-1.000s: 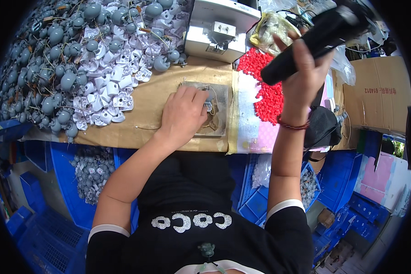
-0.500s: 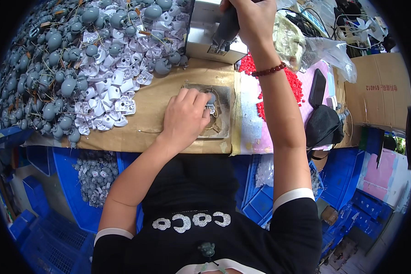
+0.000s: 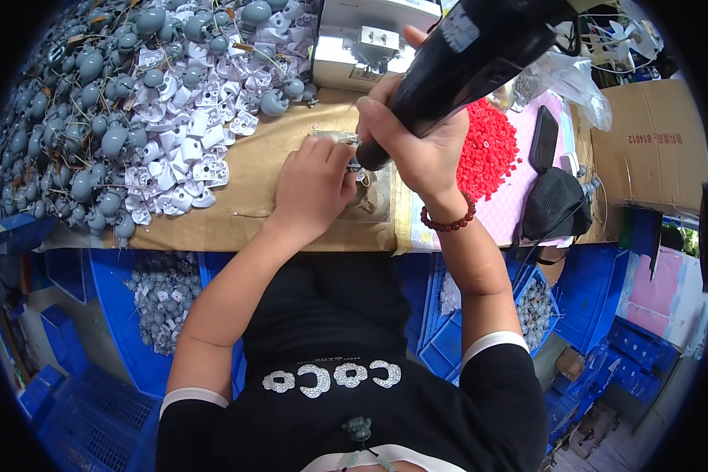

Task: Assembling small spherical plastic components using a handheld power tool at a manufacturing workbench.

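My right hand [image 3: 425,145] is wrapped round a black electric screwdriver [image 3: 472,59], tilted with its lower end down beside my left fingers. My left hand [image 3: 313,189] lies over a flat metal plate [image 3: 380,206], its fingers closed on a small grey part with a wire, mostly hidden now by the hand and the tool. The tool's tip and its point of contact cannot be seen. Behind the plate stands a white box [image 3: 338,67] with a small metal block [image 3: 377,39] on its front.
Several grey round parts [image 3: 114,140] with wires and white plastic pieces [image 3: 190,149] are heaped at left. Small red pieces [image 3: 488,149] lie at right, near a phone [image 3: 544,138] and a black pouch [image 3: 557,206]. A cardboard box [image 3: 657,149] stands far right; blue crates [image 3: 110,322] sit below.
My right hand has brought the electric screwdriver from the white box down and nearer, to beside my left fingers. My left hand stays at the metal plate.
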Tool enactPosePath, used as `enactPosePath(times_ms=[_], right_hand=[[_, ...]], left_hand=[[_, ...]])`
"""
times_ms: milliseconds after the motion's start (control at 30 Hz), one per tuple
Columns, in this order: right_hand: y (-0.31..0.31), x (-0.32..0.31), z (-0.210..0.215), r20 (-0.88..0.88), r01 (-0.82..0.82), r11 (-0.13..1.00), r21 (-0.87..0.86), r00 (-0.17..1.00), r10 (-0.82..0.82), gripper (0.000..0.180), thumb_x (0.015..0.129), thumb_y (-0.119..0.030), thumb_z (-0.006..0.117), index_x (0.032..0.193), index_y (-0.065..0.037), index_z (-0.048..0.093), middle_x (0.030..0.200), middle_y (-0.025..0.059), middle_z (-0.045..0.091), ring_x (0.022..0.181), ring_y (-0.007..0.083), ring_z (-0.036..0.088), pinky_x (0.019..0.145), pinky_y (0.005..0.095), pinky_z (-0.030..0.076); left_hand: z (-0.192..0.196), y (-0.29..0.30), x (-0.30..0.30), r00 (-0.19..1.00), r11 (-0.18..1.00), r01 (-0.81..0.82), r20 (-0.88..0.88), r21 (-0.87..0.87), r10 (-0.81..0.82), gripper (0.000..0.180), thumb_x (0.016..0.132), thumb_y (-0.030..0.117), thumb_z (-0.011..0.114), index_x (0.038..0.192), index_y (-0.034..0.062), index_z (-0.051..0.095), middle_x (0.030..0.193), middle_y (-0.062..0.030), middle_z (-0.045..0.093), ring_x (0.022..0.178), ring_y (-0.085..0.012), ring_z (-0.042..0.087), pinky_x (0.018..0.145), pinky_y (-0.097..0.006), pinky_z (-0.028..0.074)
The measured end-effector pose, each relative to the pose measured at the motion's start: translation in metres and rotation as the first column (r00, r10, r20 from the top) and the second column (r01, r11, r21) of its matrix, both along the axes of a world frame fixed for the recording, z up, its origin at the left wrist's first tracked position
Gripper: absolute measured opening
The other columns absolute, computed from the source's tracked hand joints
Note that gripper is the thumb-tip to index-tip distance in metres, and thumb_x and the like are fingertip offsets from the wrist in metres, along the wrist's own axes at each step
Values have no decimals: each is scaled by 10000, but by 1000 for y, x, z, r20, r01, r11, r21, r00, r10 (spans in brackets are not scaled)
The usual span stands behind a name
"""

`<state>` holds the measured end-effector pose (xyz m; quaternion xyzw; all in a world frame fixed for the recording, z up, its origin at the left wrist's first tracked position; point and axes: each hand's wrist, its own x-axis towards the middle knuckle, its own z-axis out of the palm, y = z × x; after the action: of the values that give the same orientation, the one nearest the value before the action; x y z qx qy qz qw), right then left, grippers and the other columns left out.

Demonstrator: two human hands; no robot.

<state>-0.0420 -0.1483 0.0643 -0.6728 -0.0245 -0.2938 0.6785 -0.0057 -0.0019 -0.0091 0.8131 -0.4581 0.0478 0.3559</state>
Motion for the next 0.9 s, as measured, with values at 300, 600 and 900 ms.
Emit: enactPosePath(times_ms=[300, 600, 900], right_hand=[[1, -11, -4, -3, 10, 979, -204, 1000, -11, 723, 825, 107, 652, 1452, 54, 296, 783, 72, 637, 662, 121, 618, 637, 261, 517], [8, -24, -14, -65, 42, 982, -187, 996, -54, 385, 767, -47, 775, 1071, -2, 544, 803, 41, 655, 691, 113, 618, 650, 273, 510], [2, -19, -20, -22, -20, 969, -245, 1000, 15, 685, 800, 55, 668, 1400, 55, 339, 793, 56, 631, 678, 114, 609, 649, 248, 501]], left_hand=[[2, 2, 1, 1000, 999, 27, -4, -24, -27, 317, 721, 111, 736, 997, 106, 580, 943, -69, 562, 938, -289, 580, 743, -428, 487], [5, 4, 2, 997, 997, 63, -44, -49, -66, 343, 701, 91, 735, 988, 106, 549, 910, -72, 542, 904, -296, 568, 725, -437, 479], [7, 3, 2, 996, 998, 48, -67, -35, -51, 351, 715, 93, 735, 1025, 108, 573, 933, -68, 561, 922, -299, 574, 741, -449, 490]])
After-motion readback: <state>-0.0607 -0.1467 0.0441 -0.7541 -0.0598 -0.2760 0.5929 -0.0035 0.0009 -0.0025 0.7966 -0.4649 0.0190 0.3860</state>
